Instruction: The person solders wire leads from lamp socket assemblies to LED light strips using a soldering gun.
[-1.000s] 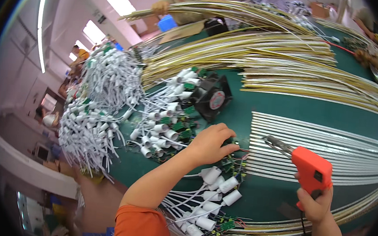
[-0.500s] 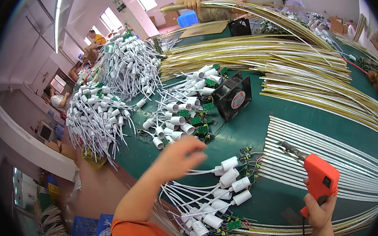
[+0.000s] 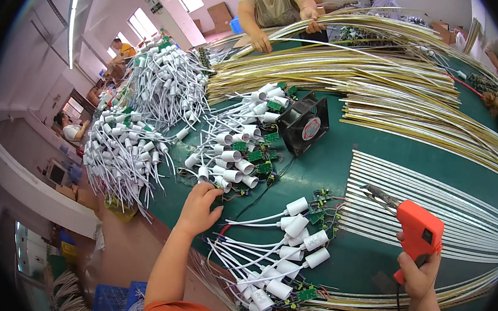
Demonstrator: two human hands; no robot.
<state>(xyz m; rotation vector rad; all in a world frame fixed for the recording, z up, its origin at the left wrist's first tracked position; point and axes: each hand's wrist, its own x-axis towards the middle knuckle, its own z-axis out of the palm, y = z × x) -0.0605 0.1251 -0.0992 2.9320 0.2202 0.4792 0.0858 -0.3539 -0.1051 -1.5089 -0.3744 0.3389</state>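
My right hand (image 3: 418, 271) is wrapped round the grip of a red soldering gun (image 3: 419, 227), its dark tip pointing left above thin LED strips (image 3: 408, 209) laid side by side. On the left, my left hand (image 3: 200, 209) has its fingers gathered at a white plastic cap (image 3: 203, 174) on the near edge of a heap of white caps with wires and green circuit boards (image 3: 255, 156). Between my hands lies another group of wired white caps (image 3: 296, 226), some boards touching the ends of the LED strips.
A black fan (image 3: 304, 125) stands beyond the cap heap. Large piles of wired caps (image 3: 167, 79) fill the table's left side. Bundles of yellowish strips (image 3: 337, 72) lie across the back, where another person (image 3: 275, 8) handles strips. More strips (image 3: 419, 300) run along the near edge.
My left hand has moved left from over the table to the cap heap. The right hand with the soldering gun barely shifted. Across the table, the person's hands have come lower with the strips.
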